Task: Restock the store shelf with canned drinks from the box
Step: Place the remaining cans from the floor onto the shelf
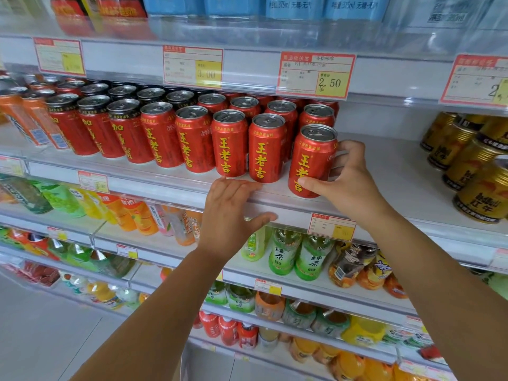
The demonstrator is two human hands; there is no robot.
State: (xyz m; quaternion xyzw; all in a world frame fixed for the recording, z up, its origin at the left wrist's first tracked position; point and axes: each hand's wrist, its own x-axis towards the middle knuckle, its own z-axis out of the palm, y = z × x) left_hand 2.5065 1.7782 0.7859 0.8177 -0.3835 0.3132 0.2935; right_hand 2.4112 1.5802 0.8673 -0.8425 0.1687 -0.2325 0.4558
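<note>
Our left hand (228,213) and our right hand (349,185) are bare, each with short, plain nails. Our left forearm (154,312) and right forearm (439,270) are bare as well, smooth and slender from the wrist down to the frame's edge.

A red can (310,160) with yellow characters and a silver pull-tab top stands upright at the front edge of the white shelf (384,171), centre-right of the frame, gripped by the right hand (349,182). Just left of it, matching cans (228,144) stand upright in rows running back.

Rear cans (246,105) mostly behind front cans (229,144).
</note>
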